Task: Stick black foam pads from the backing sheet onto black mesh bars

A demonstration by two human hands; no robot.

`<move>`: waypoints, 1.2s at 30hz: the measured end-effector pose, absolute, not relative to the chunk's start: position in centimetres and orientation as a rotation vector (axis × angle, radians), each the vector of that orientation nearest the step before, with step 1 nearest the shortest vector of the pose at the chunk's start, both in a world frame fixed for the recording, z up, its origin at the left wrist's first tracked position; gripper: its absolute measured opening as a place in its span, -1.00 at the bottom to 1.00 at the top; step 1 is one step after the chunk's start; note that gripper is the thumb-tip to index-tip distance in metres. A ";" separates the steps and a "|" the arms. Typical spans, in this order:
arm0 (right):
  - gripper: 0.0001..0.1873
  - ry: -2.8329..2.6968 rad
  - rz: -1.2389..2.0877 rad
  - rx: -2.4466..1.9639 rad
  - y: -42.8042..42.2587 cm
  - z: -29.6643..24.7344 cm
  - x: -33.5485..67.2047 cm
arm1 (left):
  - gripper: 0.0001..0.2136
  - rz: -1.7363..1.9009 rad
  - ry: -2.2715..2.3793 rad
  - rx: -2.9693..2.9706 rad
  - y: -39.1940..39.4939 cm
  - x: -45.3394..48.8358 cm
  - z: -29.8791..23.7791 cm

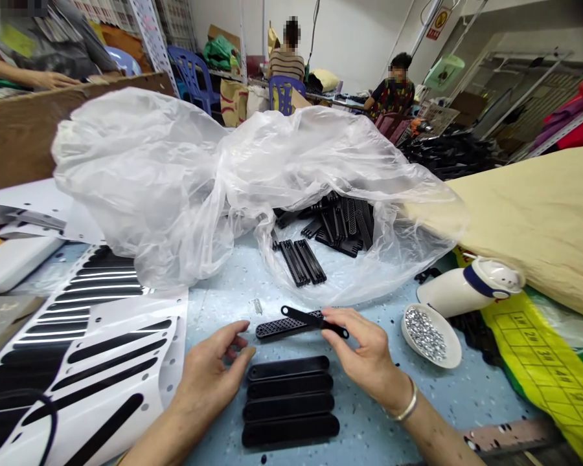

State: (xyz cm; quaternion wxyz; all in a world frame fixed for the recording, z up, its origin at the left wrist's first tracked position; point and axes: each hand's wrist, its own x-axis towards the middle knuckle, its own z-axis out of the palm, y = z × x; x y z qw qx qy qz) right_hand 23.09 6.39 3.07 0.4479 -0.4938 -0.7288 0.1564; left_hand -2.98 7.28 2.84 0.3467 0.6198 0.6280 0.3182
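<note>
My right hand [357, 343] pinches a thin black strip [301, 316] with a round hole at each end. The strip slants over a black plastic bar with a honeycomb-textured face [276, 329] lying on the blue table; whether the two touch I cannot tell. My left hand [218, 362] is just left of that bar, fingers apart and curved, holding nothing. Between my forearms, several smooth black bars [289, 398] lie in a stacked row. Beyond my hands, more black plastic pieces [340, 223] spill from the mouth of a clear plastic bag [311, 155].
On the right are a white bowl of small silvery parts [425, 333], a white bottle [459, 288] and a yellow printed bag [544, 369]. White sheets with black strips [111, 362] lie left. A wooden board [19, 142] stands behind. Co-workers sit farther back; another person's hand [48, 79] shows upper left.
</note>
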 end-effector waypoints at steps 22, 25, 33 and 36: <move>-0.86 -2.176 0.364 -1.117 7.4 2.4 22.0 | -0.83 0.735 1.412 1.546 8.4 -3.0 2.3; -0.86 -2.190 0.374 -1.129 7.4 2.1 21.9 | -0.84 0.747 1.411 1.536 8.4 -3.0 2.3; -0.86 -2.193 0.398 -1.146 7.3 1.8 21.7 | -0.83 0.710 1.402 1.546 8.2 -3.2 2.0; -0.85 -2.192 0.395 -1.150 7.3 2.1 21.5 | -0.83 0.714 1.392 1.552 8.2 -3.2 2.0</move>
